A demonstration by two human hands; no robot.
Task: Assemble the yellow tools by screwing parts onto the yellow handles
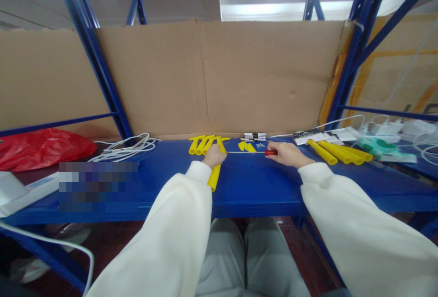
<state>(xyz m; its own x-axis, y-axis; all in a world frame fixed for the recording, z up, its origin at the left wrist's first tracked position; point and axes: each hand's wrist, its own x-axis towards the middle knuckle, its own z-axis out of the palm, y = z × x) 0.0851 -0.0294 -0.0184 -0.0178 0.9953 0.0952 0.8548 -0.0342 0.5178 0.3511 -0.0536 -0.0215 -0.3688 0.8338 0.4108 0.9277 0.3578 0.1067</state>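
Note:
My left hand (214,155) is closed around a yellow plastic tube (214,179) whose wide end points toward me. In my right hand (285,154) is a screwdriver with a red handle (271,152). Its long thin shaft (244,152) runs left to the tube by my left fingers; whether the tip touches a screw is hidden. Several similar yellow tubes with crosspieces (200,145) lie just beyond my left hand. Small yellow pieces (247,146) and a little pile of metal screws (260,145) lie between my hands, behind the shaft.
Black-and-white small items (254,136) lie by the cardboard wall (256,78). More yellow tubes (337,152) rest on the right, near papers, a green object (374,148) and white cables. On the left are a coiled white cable (132,146) and a red bag (48,148). Blue posts frame the blue table (260,183).

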